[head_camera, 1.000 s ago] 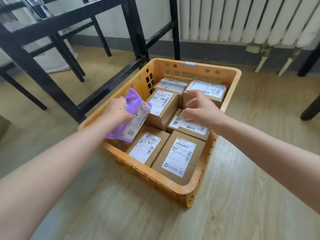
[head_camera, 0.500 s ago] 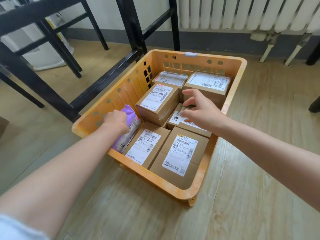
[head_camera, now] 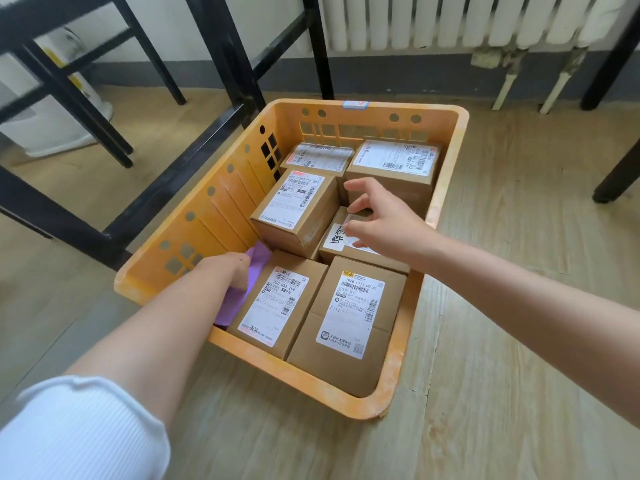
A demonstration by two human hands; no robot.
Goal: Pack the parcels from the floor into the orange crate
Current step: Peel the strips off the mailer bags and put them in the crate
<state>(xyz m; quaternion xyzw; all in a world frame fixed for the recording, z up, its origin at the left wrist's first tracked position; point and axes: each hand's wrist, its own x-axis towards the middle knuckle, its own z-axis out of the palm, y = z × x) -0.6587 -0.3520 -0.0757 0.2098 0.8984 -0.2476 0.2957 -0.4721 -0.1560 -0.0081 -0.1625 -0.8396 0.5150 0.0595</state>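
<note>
The orange crate (head_camera: 446,188) stands on the wooden floor and holds several brown cardboard parcels with white labels. My left hand (head_camera: 225,268) is down inside the crate at its left wall, gripping a purple plastic mailer (head_camera: 239,296) that is wedged upright between the wall and a labelled parcel (head_camera: 277,306). My right hand (head_camera: 384,216) hovers over the middle of the crate with fingers spread, above a small parcel (head_camera: 343,244) with handwriting on its label. It holds nothing.
Black metal table legs and crossbars (head_camera: 194,147) run close along the crate's left side. A white radiator (head_camera: 450,19) lines the far wall. Another dark leg (head_camera: 616,171) stands at the right. Bare wooden floor (head_camera: 519,341) lies right of the crate.
My left hand has pushed the purple mailer down from above the crate into the gap along the left wall. My right hand stayed over the middle parcels. The view moved closer.
</note>
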